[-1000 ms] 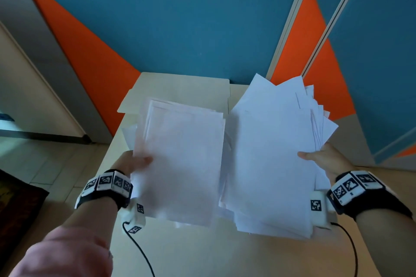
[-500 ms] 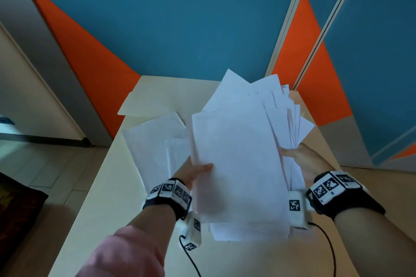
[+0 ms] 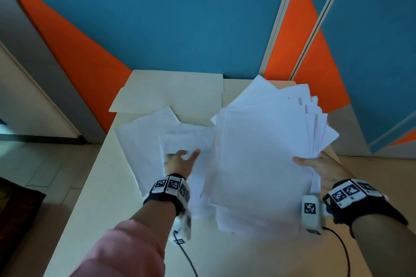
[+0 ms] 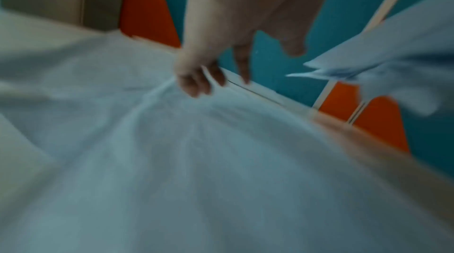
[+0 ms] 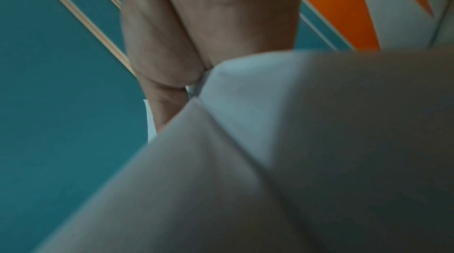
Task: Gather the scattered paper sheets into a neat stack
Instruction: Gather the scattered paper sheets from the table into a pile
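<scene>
A thick, uneven bundle of white paper sheets (image 3: 261, 159) is lifted over the right side of the table, its far corners fanned out. My right hand (image 3: 315, 165) grips its right edge, thumb on top; the right wrist view shows the bundle (image 5: 294, 140) against my palm. Loose sheets (image 3: 144, 141) lie flat on the table to the left. My left hand (image 3: 181, 159) reaches over them with fingers spread, fingertips (image 4: 196, 84) touching the loose paper (image 4: 172, 160), holding nothing.
The cream table (image 3: 99, 198) stands against a blue and orange wall (image 3: 180, 18). A cream folder (image 3: 171, 92) lies at the table's far left. Cables run from both wrist devices toward the near edge. Floor drops away to the left.
My left hand let go of the sheets it added to the bundle and moved left onto the loose sheets on the table. The right hand keeps the merged bundle, shifted slightly right.
</scene>
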Demonstrator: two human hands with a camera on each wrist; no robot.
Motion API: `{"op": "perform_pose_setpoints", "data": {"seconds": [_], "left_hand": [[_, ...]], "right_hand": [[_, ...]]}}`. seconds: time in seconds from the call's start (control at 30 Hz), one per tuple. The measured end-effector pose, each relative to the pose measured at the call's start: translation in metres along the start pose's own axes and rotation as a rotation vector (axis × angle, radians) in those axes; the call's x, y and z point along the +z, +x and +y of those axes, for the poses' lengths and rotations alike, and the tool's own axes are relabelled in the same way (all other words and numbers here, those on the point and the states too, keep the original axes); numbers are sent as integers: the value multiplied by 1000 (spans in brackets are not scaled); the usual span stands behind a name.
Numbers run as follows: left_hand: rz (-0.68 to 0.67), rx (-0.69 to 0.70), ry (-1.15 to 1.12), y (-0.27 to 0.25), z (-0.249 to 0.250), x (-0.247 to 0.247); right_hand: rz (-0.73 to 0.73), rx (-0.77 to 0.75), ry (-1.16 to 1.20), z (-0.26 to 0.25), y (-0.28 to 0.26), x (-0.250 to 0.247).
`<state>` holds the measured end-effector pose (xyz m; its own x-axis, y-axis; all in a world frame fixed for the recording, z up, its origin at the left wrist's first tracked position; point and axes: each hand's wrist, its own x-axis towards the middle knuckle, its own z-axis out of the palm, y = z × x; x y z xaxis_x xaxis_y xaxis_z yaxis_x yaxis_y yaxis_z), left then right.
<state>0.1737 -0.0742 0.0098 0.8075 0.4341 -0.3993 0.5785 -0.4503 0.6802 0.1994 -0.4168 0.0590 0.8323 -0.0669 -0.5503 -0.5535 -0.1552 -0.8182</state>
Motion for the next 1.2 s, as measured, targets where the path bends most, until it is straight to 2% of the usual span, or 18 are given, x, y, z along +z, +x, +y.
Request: {"op": "perform_pose_setpoints", "data": {"seconds": [0.07,0.13,0.23,0.33,0.5,0.6,0.73,0.87,0.93,1.03,1.2], "left_hand": [[138,-150,222,6,-16,-8],[145,-228,350,9,-24,-8],[109,-277,389,22,-29,-4],[51,-337,232,37,-28,-8],[-8,-289,155,41,-29,-9],[82,-300,60,42,-30,-18],[264,-434,245,36,-38,-35],[227,-516,230,32,-38,-41],[186,-477,226,38,-40,-45],[95,-345,93,38,-44,-48],[123,-92,-36,23,-56,-57]], "right_hand": [[54,10,-25,6,9,-17],[110,-11,-75,31,47,-47],[141,4,-107,57,85,-73],[94,11,-104,59,84,-74],[101,17,-91,37,52,-55],[112,-9,-89,19,30,-40],[105,33,-77,-1,11,-23],[115,16,-88,-4,14,-16],[123,34,-113,-9,11,-9],[142,7,-132,-11,12,-8],[162,10,-151,-18,3,-7]]}}
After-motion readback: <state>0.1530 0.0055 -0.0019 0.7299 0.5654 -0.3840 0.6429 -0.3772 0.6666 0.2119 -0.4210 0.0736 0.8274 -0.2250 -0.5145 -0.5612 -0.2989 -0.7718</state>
